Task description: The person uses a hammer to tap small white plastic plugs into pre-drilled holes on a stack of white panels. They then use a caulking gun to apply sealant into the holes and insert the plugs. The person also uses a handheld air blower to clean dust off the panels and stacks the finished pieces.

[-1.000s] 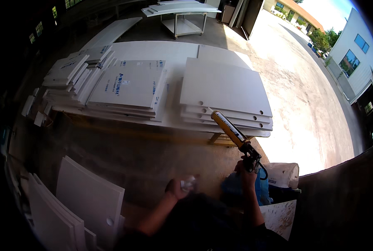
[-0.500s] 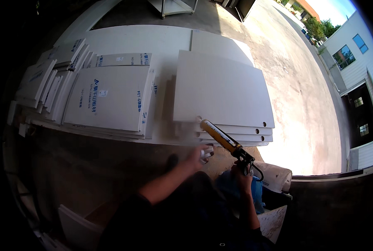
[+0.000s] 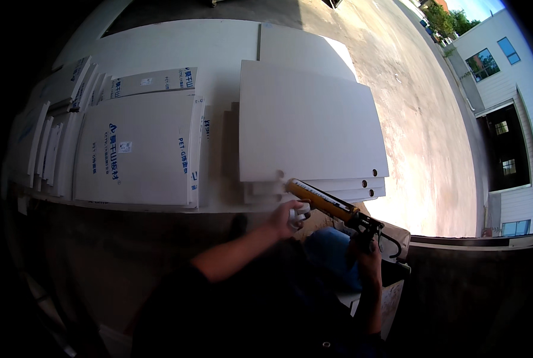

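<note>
My right hand (image 3: 366, 253) is wrapped round the handle of a caulking gun (image 3: 326, 201) with a yellow barrel. The gun slants up and left, its tip at the near edge of the top white panel (image 3: 311, 125), close to the left hole. Whether the tip touches the panel is too blurred to tell. Dark round holes show near the panels' right front corners, one being the top panel's hole (image 3: 374, 172). My left hand (image 3: 281, 219) is closed on small white pieces (image 3: 300, 213), kind unclear, just below the gun's tip.
Stacked boards with blue print (image 3: 135, 146) lie left of the panels, with narrower boards (image 3: 51, 152) farther left. All rest on a large white sheet (image 3: 183, 45). A blue bag-like thing (image 3: 332, 250) is below the gun. A sunlit concrete yard (image 3: 421, 137) and white building (image 3: 520, 77) are to the right.
The gun has swung to a flatter slant, its handle and my right hand moving right and down. The boards sit farther left in the picture. My left hand keeps the white pieces.
</note>
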Motion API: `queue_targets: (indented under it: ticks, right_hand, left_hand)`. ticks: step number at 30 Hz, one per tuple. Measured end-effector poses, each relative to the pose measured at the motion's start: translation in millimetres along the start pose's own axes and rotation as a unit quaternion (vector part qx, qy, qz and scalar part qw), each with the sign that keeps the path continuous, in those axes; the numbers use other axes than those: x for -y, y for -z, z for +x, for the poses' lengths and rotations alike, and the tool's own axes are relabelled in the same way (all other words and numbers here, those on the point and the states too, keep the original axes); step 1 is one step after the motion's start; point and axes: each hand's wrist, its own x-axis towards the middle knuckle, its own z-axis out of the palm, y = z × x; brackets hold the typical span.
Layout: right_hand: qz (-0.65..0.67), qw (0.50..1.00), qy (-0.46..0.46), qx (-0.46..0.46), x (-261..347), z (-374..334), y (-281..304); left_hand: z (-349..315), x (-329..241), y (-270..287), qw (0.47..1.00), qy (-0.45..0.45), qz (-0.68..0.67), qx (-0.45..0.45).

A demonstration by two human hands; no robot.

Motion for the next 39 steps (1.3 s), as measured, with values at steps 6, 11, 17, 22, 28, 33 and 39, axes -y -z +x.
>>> queue_targets:
  ticks: [6,11,17,22,28,33,39]
  right_hand:
    - [0.199,0.972,0.056,0.112,39.9,-2.9,-5.5]
    - [0.171,0.983,0.002,0.067,36.0,5.6,3.9]
    - [0.021,0.999,0.015,-0.041,14.6,-40.7,37.7]
    - [0.055,0.998,0.000,-0.043,-18.8,-33.2,38.4]
    - [0.019,0.996,0.025,-0.082,-46.3,-11.4,9.4]
    - [0.039,0.993,-0.002,-0.115,-16.4,-12.0,-5.4]
    - [-0.009,0.999,-0.044,-0.014,2.1,-16.6,15.1]
  left_hand:
    - [-11.0,-17.0,-18.4,0.999,-0.005,-0.030,0.022]
    - [-6.1,-19.4,-21.2,0.999,0.018,-0.041,0.030]
    - [-25.1,0.9,-46.1,0.989,0.067,0.018,0.127]
    - [-2.5,13.9,-12.8,0.990,0.110,-0.004,0.087]
    - [15.6,12.9,2.1,0.995,0.100,-0.008,0.026]
    - [17.1,4.2,-1.8,0.993,0.101,0.023,0.054]
    - [10.1,6.6,-6.7,0.993,0.100,0.005,0.056]
